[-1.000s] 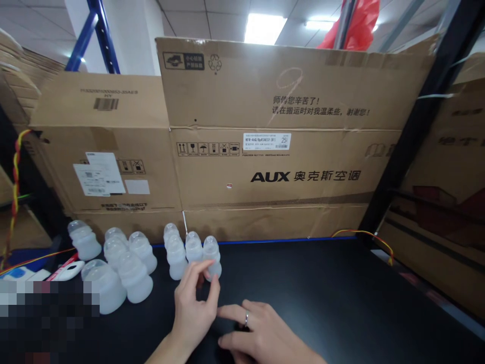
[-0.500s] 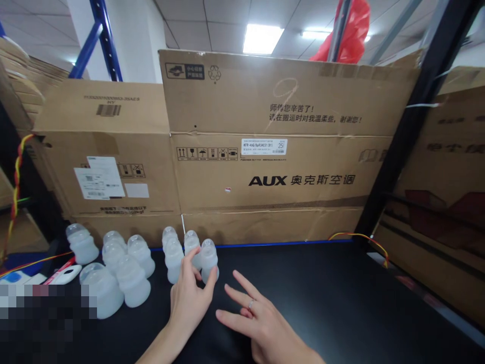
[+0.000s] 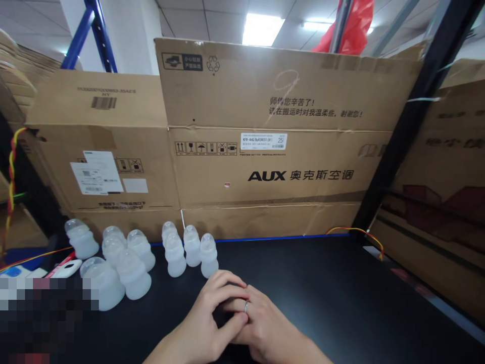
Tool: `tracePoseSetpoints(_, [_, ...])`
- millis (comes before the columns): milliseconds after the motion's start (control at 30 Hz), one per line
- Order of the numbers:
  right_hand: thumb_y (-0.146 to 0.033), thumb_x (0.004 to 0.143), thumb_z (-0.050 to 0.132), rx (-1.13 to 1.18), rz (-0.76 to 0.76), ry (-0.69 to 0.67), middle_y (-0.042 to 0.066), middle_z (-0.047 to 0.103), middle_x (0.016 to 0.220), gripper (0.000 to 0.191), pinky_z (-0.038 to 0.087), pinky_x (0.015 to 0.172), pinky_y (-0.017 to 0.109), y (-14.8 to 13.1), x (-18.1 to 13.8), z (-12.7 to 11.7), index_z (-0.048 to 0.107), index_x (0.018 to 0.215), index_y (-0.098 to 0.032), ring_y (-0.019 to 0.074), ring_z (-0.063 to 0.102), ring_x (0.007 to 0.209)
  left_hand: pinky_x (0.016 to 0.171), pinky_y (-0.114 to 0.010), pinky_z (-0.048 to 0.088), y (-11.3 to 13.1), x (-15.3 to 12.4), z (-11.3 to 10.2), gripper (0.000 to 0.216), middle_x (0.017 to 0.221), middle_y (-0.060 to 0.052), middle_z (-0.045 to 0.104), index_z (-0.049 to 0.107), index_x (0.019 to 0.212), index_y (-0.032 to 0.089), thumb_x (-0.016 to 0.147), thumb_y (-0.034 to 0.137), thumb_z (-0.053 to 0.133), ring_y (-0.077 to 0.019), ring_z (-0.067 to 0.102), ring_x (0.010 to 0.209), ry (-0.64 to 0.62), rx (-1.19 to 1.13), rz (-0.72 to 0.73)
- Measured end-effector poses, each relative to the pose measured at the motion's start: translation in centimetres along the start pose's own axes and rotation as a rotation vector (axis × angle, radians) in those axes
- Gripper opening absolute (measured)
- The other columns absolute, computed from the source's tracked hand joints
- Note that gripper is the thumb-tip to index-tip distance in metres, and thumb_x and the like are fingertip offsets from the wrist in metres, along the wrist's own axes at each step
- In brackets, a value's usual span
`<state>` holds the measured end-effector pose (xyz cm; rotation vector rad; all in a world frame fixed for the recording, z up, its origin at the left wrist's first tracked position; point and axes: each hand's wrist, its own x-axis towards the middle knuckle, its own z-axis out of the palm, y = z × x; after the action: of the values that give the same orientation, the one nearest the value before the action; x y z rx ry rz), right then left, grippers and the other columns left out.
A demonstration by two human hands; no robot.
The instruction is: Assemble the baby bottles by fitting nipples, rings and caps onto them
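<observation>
Several small translucent white bottles with domed caps stand upright on the black table (image 3: 322, 303). The rightmost bottle (image 3: 209, 255) stands free, just beyond my fingers. My left hand (image 3: 212, 316) lies over my right hand (image 3: 265, 328) near the table's front edge, fingers curled together. Neither hand holds a bottle. A ring sits on a finger of my right hand. Further left, a looser group of larger bottles (image 3: 132, 273) stands near the table's left side.
Big brown cardboard boxes (image 3: 265, 151) wall off the back of the table. A black shelf post (image 3: 409, 131) slants up on the right. A white and red device (image 3: 64, 268) lies at far left beside red and yellow wires (image 3: 11, 192).
My left hand let go of the rightmost bottle and drew back toward me. It now rests on my right hand, which closed up beneath it. The bottle stays standing.
</observation>
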<state>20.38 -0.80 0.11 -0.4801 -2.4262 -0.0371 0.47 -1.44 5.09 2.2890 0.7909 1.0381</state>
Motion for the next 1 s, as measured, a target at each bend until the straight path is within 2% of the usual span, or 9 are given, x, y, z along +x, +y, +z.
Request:
tracePoseSetpoints(267, [-0.015,0.097,0.058,-0.093,-0.058,-0.026,0.003,0.077,0.109,0.02,0.057,0.072,0.027,-0.9,1.0,-0.4,0.074,0.088,-0.023,0.0179,0.07,0.099,0.101,-0.05,0.05,-0.1,-0.1,0.4,0.029,0.12,-0.009,0.068,0.081,0.102,0.027,0.077,0.014,0.077,-0.0292,0.067,0.11,-0.033,-0.217,-0.116])
tracePoseSetpoints(467, [-0.021,0.1,0.061,-0.12,-0.077,-0.127,0.003,0.077,0.109,0.02,0.058,0.072,0.028,-1.0,0.6,-0.2,0.073,0.084,-0.022,0.0194,0.071,0.101,0.103,-0.047,0.048,-0.4,0.3,0.1,0.038,0.118,-0.006,0.069,0.083,0.1,0.03,0.071,0.006,0.081,-0.028,0.066,0.113,-0.118,-0.301,-0.184])
tracePoseSetpoints(600, [-0.019,0.097,0.064,-0.1,-0.069,-0.15,0.002,0.076,0.109,0.016,0.057,0.072,0.026,-0.7,0.6,-0.1,0.074,0.086,-0.024,0.0193,0.071,0.102,0.102,-0.046,0.051,-1.0,0.1,0.1,0.033,0.12,-0.007,0.067,0.082,0.104,0.03,0.075,0.013,0.082,-0.0276,0.066,0.112,-0.148,-0.254,-0.175])
tracePoseSetpoints(667, [-0.015,0.093,0.063,-0.077,-0.02,-0.13,0.004,0.075,0.115,0.016,0.056,0.072,0.026,-0.6,0.6,-0.2,0.076,0.093,-0.026,0.0192,0.071,0.101,0.102,-0.046,0.053,-1.4,-0.3,0.3,0.036,0.122,-0.008,0.064,0.076,0.116,0.03,0.082,0.019,0.078,-0.0279,0.066,0.113,-0.056,-0.146,-0.078])
tracePoseSetpoints(700, [-0.013,0.09,0.063,-0.063,0.016,-0.116,0.004,0.074,0.118,0.021,0.056,0.073,0.027,-0.6,0.5,-0.3,0.076,0.098,-0.027,0.0192,0.071,0.098,0.102,-0.048,0.053,-1.7,-0.5,0.4,0.04,0.126,-0.009,0.062,0.072,0.124,0.03,0.085,0.021,0.075,-0.0288,0.065,0.115,0.04,-0.035,-0.024])
tracePoseSetpoints(833, [-0.007,0.086,0.059,-0.005,0.156,-0.04,0.003,0.073,0.125,0.041,0.057,0.086,0.033,-0.3,0.1,-1.3,0.073,0.116,-0.031,0.0193,0.071,0.091,0.107,-0.054,0.048,-3.5,-0.3,0.1,0.053,0.134,-0.014,0.054,0.057,0.14,0.026,0.089,0.023,0.072,-0.0344,0.057,0.125,0.57,0.576,0.119])
tracePoseSetpoints(900, [-0.008,0.086,0.058,0.027,0.189,-0.009,0.003,0.073,0.127,0.043,0.056,0.091,0.035,-0.4,-0.1,-1.9,0.071,0.12,-0.031,0.0205,0.071,0.095,0.103,-0.054,0.05,-4.6,0.3,-0.7,0.058,0.13,-0.016,0.055,0.052,0.142,0.021,0.089,0.03,0.073,-0.0362,0.059,0.122,0.723,0.705,0.06])
tracePoseSetpoints(933, [-0.008,0.086,0.057,0.04,0.2,-0.004,0.003,0.073,0.127,0.043,0.056,0.093,0.036,-0.4,-0.1,-2.1,0.07,0.121,-0.03,0.0213,0.071,0.097,0.097,-0.052,0.054,-5.2,0.7,-1.1,0.062,0.124,-0.015,0.059,0.05,0.144,0.019,0.089,0.036,0.073,-0.0348,0.063,0.114,0.745,0.714,-0.017])
tracePoseSetpoints(1000, [-0.007,0.086,0.057,0.057,0.218,-0.005,0.003,0.073,0.125,0.044,0.055,0.093,0.037,-0.7,0.0,-2.6,0.07,0.121,-0.03,0.0221,0.072,0.099,0.075,-0.041,0.058,-6.4,1.1,-1.8,0.068,0.104,-0.007,0.065,0.046,0.146,0.019,0.09,0.047,0.072,-0.0267,0.068,0.084,0.711,0.662,-0.217])
